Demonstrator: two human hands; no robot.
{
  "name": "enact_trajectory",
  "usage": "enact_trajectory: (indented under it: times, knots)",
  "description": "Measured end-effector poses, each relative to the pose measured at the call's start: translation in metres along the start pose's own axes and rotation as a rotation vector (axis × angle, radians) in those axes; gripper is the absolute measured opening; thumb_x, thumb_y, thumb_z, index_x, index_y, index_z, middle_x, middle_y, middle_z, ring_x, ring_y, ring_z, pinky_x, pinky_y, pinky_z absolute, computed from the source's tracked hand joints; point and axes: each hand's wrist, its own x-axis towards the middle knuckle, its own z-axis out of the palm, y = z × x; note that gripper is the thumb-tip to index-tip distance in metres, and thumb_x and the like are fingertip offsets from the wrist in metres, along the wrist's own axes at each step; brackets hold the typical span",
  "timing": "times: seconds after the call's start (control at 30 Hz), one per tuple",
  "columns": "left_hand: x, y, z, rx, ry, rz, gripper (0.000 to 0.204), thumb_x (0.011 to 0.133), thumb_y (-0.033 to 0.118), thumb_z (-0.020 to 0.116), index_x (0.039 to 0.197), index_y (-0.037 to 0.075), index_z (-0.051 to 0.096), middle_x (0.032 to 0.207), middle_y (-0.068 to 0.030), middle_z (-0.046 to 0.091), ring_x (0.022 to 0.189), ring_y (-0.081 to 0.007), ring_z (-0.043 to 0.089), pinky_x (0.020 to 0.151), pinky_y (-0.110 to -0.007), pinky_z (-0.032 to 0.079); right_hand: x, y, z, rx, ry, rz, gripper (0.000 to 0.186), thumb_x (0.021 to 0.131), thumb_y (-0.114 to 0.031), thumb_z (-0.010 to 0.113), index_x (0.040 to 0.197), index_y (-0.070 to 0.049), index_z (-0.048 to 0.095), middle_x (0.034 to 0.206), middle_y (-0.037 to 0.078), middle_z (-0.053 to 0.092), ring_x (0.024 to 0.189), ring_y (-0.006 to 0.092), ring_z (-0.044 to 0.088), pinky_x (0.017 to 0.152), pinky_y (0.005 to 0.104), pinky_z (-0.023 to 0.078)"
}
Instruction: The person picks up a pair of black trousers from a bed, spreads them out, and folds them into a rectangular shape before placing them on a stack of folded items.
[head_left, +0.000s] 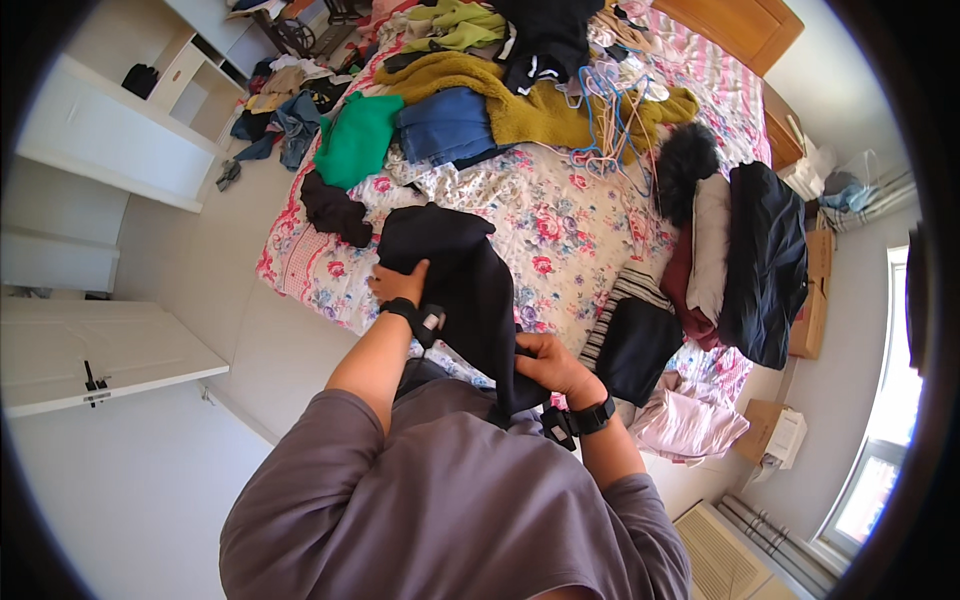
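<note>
A black garment [465, 265], partly folded, lies over the near edge of the bed, its lower end hanging close to my body. My left hand [398, 283] rests at its left edge, thumb apart from the fingers and touching the cloth. The near right edge of the same garment is pinched in my right hand [556, 366]; some of those fingertips are hidden by fabric. Just beyond my left hand is a crumpled dark brown cloth [336, 208]. To the right of my right hand lie a folded black piece [630, 345] and a striped one [640, 288].
The floral bedspread [545, 225] carries a green garment [355, 140], folded blue jeans [445, 125], a mustard fleece [550, 115] and tangled hangers [605, 115]. Rolled clothes [765, 260] line the right side. An open cabinet door [110, 350] stands left; clothes [290, 125] lie on the floor.
</note>
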Motion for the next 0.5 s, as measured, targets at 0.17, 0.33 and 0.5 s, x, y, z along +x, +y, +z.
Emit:
enact_trajectory:
  times: [0.17,0.33,0.5]
  knots:
    - [0.092,-0.064,0.0,-0.436,-0.549,0.32,0.064,0.083,0.04,0.078,0.127,-0.003,0.059,0.119,-0.0204,0.067,0.109,-0.0317,0.065,0.095,-0.038,0.05,-0.024,-0.02,-0.008,0.066,0.093,-0.086,0.02,0.092,-0.004,0.059,0.107,0.002,0.071,0.089,-0.005,0.068,0.08,0.0032,0.059,0.071,0.021,0.049]
    - [0.049,0.057,-0.109,-0.628,-0.22,0.644,0.048,0.091,0.028,0.071,0.126,-0.002,0.056,0.119,-0.0158,0.066,0.108,-0.0292,0.064,0.095,-0.039,0.049,-0.069,-0.022,-0.063,0.235,0.41,-0.266,0.019,0.093,-0.004,0.057,0.103,0.001,0.072,0.094,-0.003,0.069,0.083,0.0043,0.061,0.076,0.0213,0.049]
    - [0.035,0.111,-0.218,-1.138,-0.471,0.447,0.037,0.098,0.017,0.064,0.129,0.002,0.05,0.121,-0.0109,0.063,0.105,-0.0215,0.065,0.09,-0.037,0.054,-0.113,-0.029,-0.1,0.416,0.674,-0.481,0.021,0.098,-0.015,0.061,0.111,0.0,0.069,0.096,0.001,0.072,0.081,0.0075,0.066,0.076,0.0217,0.053]
